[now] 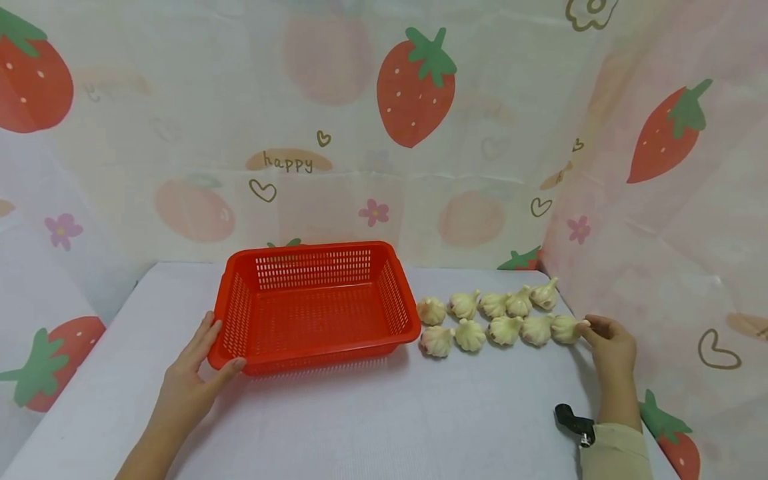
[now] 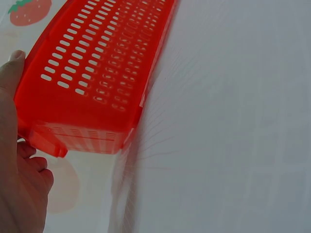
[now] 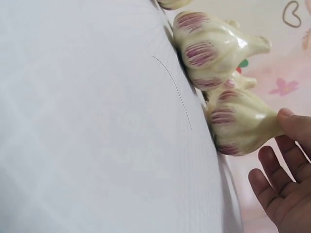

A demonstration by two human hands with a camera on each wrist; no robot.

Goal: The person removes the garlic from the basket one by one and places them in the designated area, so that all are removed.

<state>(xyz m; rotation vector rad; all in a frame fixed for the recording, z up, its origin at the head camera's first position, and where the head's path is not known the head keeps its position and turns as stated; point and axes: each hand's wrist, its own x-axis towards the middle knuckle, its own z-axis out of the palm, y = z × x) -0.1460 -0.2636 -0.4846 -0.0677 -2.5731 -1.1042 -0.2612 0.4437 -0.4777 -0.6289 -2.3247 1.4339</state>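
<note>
A red plastic basket (image 1: 318, 353) with slotted walls stands on the white table. My left hand (image 1: 185, 385) grips its near left corner; in the left wrist view the thumb lies at the rim of the basket (image 2: 63, 104) and the other fingers curl beneath it. On the far right, my right hand (image 1: 613, 350) pinches the stem of a garlic bulb (image 1: 565, 329) at the right end of the near row. Purple streaks mark this garlic bulb (image 3: 240, 124) in the right wrist view, and it sits at the table surface.
Several other garlic bulbs (image 1: 504, 329) form two rows right of the basket. A black wrist mount (image 1: 575, 423) sticks out from the right sleeve (image 1: 615, 453). Strawberry-printed cloth (image 1: 480, 133) hangs behind the table (image 1: 384, 427) and along its sides.
</note>
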